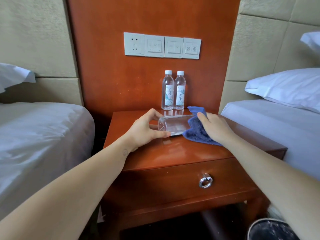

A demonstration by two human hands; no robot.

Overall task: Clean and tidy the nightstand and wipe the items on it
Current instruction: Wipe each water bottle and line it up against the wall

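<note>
A clear water bottle (173,124) is held sideways just above the wooden nightstand (173,153). My left hand (147,129) grips its base end, thumb below and fingers over the top. My right hand (216,127) holds a blue cloth (195,130) wrapped round the bottle's other end, which the cloth hides. Two more labelled water bottles stand upright side by side at the back of the nightstand, the left one (167,90) and the right one (180,90), against the wooden wall panel.
A white socket and switch panel (162,45) is mounted above the bottles. Beds with white sheets flank the nightstand, left (39,135) and right (277,122). The drawer has a metal ring pull (205,181). A dark round bin (271,230) sits at bottom right.
</note>
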